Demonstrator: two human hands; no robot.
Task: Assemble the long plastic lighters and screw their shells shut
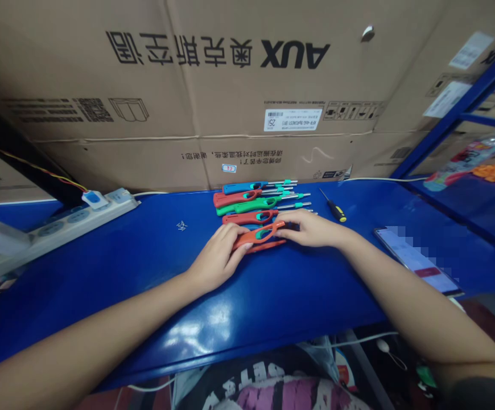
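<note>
My left hand [214, 257] is closed around the rear of an orange stick lighter [251, 237] with a teal trigger. At the front end of that lighter, the thumb and fingers of my right hand [311, 229] are closed, and the hand hides whatever lies beyond it. Just below the held lighter lies another orange piece [268, 246], partly covered. Behind my hands is a pile of stick lighters: a red lighter [247, 218], a green lighter [251, 204], another red one [236, 197] and a blue lighter [239, 187], their metal tubes pointing right.
Small screws [181, 226] lie on the blue table [153, 296] at left. A power strip [77, 219] is farther left. Right of the pile are a screwdriver [335, 208] and a phone [416, 259]. A cardboard box [213, 102] stands behind, a blue frame [444, 125] at right.
</note>
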